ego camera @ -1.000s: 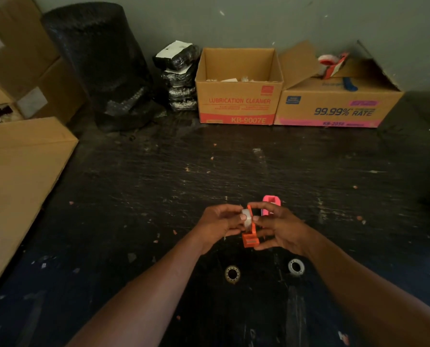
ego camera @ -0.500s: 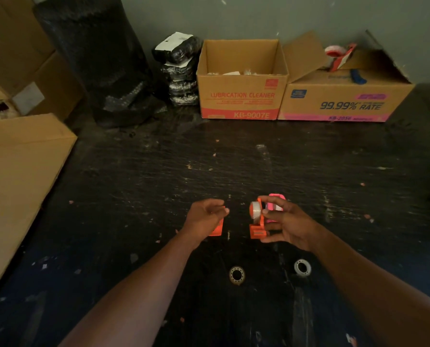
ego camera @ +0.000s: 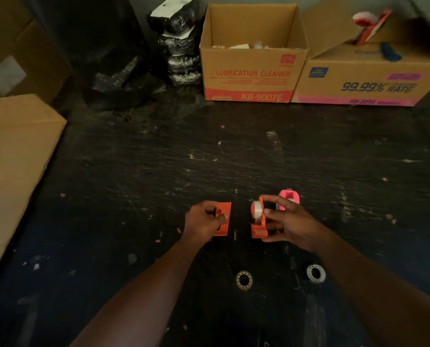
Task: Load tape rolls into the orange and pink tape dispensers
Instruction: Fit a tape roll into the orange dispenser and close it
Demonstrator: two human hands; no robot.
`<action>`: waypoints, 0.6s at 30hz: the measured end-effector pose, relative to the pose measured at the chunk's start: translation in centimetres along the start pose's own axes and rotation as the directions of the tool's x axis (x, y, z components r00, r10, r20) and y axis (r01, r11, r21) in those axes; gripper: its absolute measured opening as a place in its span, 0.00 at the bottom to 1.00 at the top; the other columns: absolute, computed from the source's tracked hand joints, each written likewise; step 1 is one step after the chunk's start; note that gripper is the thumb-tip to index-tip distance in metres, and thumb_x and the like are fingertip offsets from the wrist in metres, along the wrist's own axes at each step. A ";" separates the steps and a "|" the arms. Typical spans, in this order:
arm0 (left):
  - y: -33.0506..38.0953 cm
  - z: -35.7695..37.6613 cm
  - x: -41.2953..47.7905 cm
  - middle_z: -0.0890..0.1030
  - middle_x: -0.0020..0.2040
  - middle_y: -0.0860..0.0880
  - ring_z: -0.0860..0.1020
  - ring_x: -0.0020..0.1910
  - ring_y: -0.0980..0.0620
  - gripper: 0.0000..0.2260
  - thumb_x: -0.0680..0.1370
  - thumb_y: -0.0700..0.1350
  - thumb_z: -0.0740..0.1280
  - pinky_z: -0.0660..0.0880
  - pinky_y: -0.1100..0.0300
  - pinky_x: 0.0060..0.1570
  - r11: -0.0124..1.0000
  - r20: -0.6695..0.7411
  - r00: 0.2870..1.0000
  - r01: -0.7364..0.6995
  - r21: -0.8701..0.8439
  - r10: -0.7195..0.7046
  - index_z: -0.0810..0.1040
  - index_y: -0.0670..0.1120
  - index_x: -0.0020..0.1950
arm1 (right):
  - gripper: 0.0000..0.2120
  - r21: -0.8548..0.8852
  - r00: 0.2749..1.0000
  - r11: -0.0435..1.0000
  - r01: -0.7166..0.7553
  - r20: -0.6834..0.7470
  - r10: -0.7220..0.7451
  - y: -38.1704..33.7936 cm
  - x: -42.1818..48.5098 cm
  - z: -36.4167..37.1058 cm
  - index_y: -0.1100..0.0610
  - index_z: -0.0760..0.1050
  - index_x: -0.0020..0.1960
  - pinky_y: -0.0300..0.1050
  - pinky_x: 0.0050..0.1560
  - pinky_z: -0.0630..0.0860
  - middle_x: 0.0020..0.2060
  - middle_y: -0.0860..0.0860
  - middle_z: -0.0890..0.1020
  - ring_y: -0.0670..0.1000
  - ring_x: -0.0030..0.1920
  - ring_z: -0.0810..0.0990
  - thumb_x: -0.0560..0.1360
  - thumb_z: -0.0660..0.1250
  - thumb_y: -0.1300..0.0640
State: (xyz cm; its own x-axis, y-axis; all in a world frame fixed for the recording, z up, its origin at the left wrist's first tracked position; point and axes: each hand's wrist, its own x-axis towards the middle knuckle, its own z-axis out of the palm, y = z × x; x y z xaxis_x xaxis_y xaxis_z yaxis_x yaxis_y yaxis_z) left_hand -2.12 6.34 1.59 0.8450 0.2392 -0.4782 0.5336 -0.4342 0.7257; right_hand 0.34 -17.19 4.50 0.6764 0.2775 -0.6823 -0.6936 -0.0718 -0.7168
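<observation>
Head view: the hands have parted. The left hand (ego camera: 204, 221) now pinches the orange cover (ego camera: 223, 219), left of the orange dispenser (ego camera: 258, 230), which the right hand (ego camera: 290, 222) grips with a tape roll (ego camera: 257, 209) seated (closing it looks next). The pink dispenser (ego camera: 288, 199) waits just beyond.

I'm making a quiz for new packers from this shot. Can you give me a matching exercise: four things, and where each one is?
Things:
1. orange cover
2. orange dispenser body with white roll
3. pink dispenser
4. yellowish loose roll

Places:
A. flat on the table between the forearms
B. in the right hand
C. just beyond the right hand
D. in the left hand

Pairs: 1-D, 2-B, 3-C, 4-A.
</observation>
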 end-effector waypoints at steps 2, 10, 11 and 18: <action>0.0 0.3 0.4 0.82 0.61 0.51 0.79 0.55 0.56 0.18 0.76 0.43 0.75 0.74 0.61 0.54 1.000 -0.052 0.999 0.013 0.019 -0.012 0.80 0.50 0.64 | 0.19 0.003 1.000 1.000 -0.010 -0.001 0.010 0.0 0.5 -0.1 0.44 0.76 0.67 0.62 0.50 0.85 0.57 0.56 0.85 0.59 0.53 0.87 0.81 0.65 0.61; -0.7 0.8 1.2 0.80 0.66 0.49 0.79 0.60 0.54 0.22 0.77 0.42 0.74 0.77 0.59 0.57 0.998 -0.099 0.995 0.014 0.068 -0.008 0.76 0.48 0.70 | 0.18 -0.007 1.000 1.000 -0.027 0.015 0.027 0.2 2.0 0.6 0.43 0.77 0.65 0.60 0.46 0.85 0.58 0.59 0.84 0.60 0.52 0.88 0.81 0.66 0.62; -0.7 0.9 1.2 0.80 0.66 0.49 0.79 0.59 0.55 0.22 0.77 0.42 0.74 0.79 0.57 0.59 0.998 -0.108 0.994 0.015 0.066 -0.008 0.76 0.48 0.70 | 0.18 -0.010 0.999 1.000 -0.028 0.017 0.028 0.2 2.0 0.6 0.44 0.77 0.66 0.61 0.46 0.85 0.58 0.59 0.84 0.60 0.52 0.88 0.81 0.66 0.62; -0.7 1.7 1.2 0.83 0.60 0.50 0.81 0.58 0.54 0.15 0.77 0.42 0.73 0.80 0.52 0.61 0.996 -0.133 0.991 0.017 0.090 -0.005 0.80 0.48 0.64 | 0.18 -0.030 0.999 0.999 -0.044 0.013 0.045 0.6 1.5 0.1 0.45 0.76 0.67 0.62 0.50 0.85 0.55 0.56 0.86 0.59 0.51 0.88 0.82 0.65 0.61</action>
State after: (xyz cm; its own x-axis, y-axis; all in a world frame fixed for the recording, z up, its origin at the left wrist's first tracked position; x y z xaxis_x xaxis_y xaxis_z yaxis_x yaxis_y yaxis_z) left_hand -1.50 5.41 -0.36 0.8393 0.3548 -0.4119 0.5428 -0.5064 0.6700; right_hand 0.92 -16.73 3.00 0.6414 0.2862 -0.7118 -0.7153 -0.1124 -0.6897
